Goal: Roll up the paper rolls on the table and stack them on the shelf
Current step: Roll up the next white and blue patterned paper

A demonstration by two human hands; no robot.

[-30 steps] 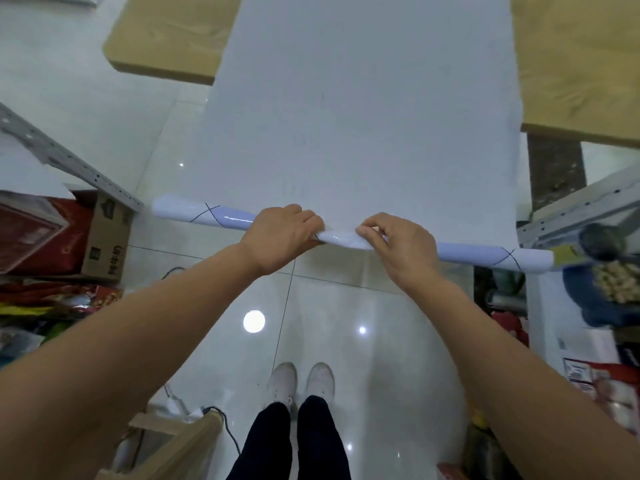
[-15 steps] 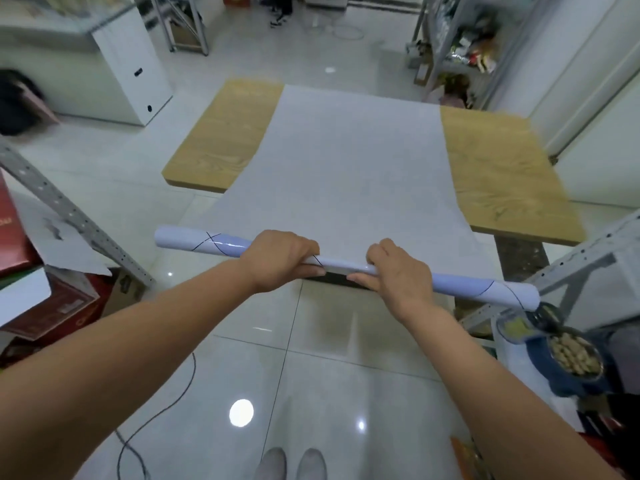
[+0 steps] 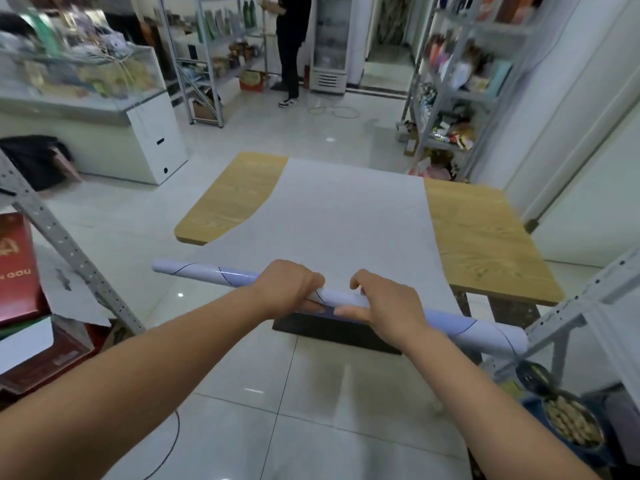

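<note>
paper roll (image 3: 204, 273) gripped in left hand (image 3: 287, 289) and right hand (image 3: 384, 306), wooden table (image 3: 485, 244), tiled shop floor (image 3: 249, 427)

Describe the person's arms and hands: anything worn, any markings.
Both arms are bare as far as the picture shows: no sleeve covers the left forearm or the right forearm. The left hand and the right hand wear no gloves. No watch or bracelet shows at either wrist, no ring on the fingers in view, and no markings.
</note>
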